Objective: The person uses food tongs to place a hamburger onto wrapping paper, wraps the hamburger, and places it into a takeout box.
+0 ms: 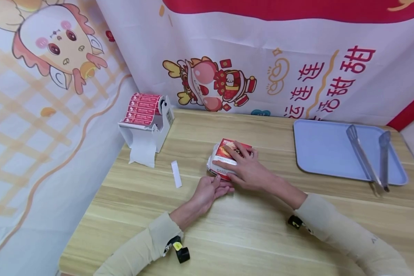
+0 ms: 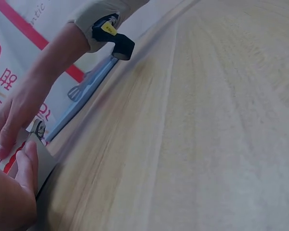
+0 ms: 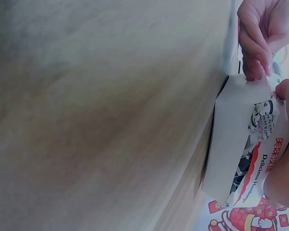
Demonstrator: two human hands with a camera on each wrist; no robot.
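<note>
A red and white hamburger box (image 1: pixel 224 163) lies on the wooden table, with crumpled printed wrapping paper (image 3: pixel 263 120) sticking out between its lid and lower tray. My right hand (image 1: pixel 250 170) lies over the lid with its fingers spread and straight, its thumb by the near side. At the near left corner, my left hand (image 1: pixel 207 191) pinches the edge of the box, thumb above the other fingers. In the right wrist view, the left fingertips (image 3: pixel 254 70) meet the end of the white tray wall. The left wrist view shows both hands close together on the box.
Left of the box stands a white label dispenser (image 1: pixel 163 122) with a roll of red labels (image 1: pixel 141 109). A white paper strip (image 1: pixel 176 174) lies in front of it. Toward the right, a blue tray (image 1: pixel 321 149) carries metal tongs (image 1: pixel 365 157). A printed cloth (image 1: pixel 207 38) hangs behind the table.
</note>
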